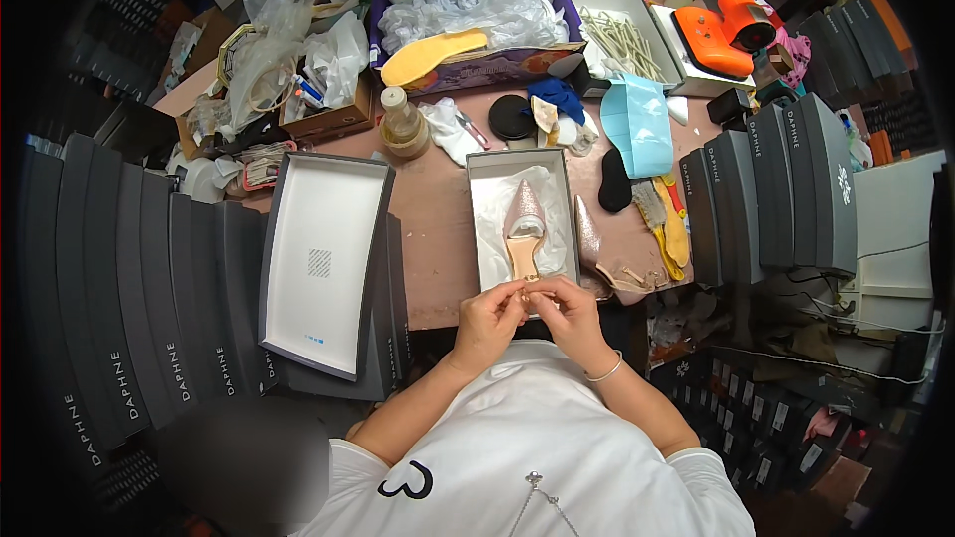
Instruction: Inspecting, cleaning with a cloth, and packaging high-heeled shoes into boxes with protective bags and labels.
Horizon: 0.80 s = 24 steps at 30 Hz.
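A pointed pink glitter shoe (525,204) lies over the open shoe box (476,201) in front of me, toe pointing away. White tissue paper (492,229) lines that box. At the near end of the shoe, my left hand (489,323) and my right hand (572,318) meet, their thumbs and fingertips pinched on its ankle strap. The fingers partly hide the strap, so its fastening cannot be made out. To the right of the box rests the matching shoe (588,229), its strap loose on the table.
A white-lined box lid (328,259) leans at left. Dark shoe boxes stand in rows on both sides (129,288) (756,189). A brush (652,209), a glue bottle (403,124), a blue face mask (637,124) and a purple carton (477,70) of plastic bags lie beyond.
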Tool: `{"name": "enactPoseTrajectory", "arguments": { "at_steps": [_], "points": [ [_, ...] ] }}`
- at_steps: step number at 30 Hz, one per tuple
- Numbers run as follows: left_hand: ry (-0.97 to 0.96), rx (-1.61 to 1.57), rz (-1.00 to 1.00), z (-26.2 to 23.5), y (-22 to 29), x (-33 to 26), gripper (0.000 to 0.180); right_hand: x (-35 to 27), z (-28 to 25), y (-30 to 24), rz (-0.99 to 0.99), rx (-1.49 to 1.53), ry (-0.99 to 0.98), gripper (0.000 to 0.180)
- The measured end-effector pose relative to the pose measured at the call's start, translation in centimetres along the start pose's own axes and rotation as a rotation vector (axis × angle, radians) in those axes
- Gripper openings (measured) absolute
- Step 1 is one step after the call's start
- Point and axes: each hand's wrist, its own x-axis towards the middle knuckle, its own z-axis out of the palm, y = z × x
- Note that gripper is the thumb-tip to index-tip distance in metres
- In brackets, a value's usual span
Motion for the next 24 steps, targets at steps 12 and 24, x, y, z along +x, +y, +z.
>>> {"name": "enactPoseTrajectory", "arguments": {
  "at_steps": [12,24],
  "points": [
    [-0.364,-0.643,-0.215,-4.3,0.9,2.0,0.026,2.9,-1.7,-0.4,0.079,-0.034,-0.254,0.024],
    [-0.105,-0.672,-0.141,-0.7,-2.1,0.0,0.034,1.8,1.1,0.1,0.117,0.011,-0.073,0.022]
  ]
}}
